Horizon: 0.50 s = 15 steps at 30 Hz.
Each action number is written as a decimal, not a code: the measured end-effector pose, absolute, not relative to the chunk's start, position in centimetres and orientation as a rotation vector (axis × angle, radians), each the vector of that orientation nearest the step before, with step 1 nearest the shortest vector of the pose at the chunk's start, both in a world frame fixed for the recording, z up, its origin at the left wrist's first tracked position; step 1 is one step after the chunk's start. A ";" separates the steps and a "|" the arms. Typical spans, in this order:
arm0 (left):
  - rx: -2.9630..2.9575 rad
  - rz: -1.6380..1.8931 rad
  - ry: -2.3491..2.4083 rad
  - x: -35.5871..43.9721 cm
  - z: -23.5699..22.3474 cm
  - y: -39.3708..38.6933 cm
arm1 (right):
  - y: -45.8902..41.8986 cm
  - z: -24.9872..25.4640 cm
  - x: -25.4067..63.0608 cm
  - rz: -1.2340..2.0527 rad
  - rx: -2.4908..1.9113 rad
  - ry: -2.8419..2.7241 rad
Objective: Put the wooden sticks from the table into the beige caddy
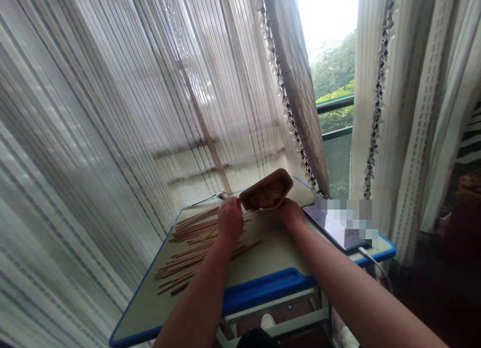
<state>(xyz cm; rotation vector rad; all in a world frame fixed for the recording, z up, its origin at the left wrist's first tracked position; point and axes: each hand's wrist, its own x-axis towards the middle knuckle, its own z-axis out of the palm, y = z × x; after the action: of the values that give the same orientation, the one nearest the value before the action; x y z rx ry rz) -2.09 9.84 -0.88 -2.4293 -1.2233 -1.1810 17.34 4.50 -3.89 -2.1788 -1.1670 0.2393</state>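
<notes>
Many thin brown sticks (188, 257) loose on the worktop (141, 303), left side, in rough groups, roughly parallel. Brown holder (266, 190) is up over the far part of the worktop, tilted, open side facing the camera. Left hand (231, 220): fingers look closed on its left end, tips partly hidden. Right hand (292, 215): fingers grasping its lower right corner, tips behind it. Progress, my read: sticks are out and spread, holder is in hand, no stick clearly seen inside. Interior is dark, contents unclear. Holder not set down, sticks not gathered; can't tell how much work remains.
</notes>
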 end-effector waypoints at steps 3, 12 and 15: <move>-2.434 -1.262 -1.158 -2.1 -1.1 10.2 | 4.4 -3.7 17.3 0.238 -2.154 -1.148; -2.625 -1.214 -1.253 -2.1 -1.3 10.2 | 4.2 -3.5 17.2 0.227 -2.154 -1.166; -2.634 -1.204 -1.298 -2.1 -1.3 10.2 | 4.4 -3.6 17.2 0.227 -2.163 -1.180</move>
<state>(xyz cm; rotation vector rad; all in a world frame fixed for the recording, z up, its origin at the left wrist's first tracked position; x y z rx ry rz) -2.12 10.22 -1.26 -2.6345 -1.2984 -1.2044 17.18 4.40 -3.60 -2.1634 -1.1803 0.2267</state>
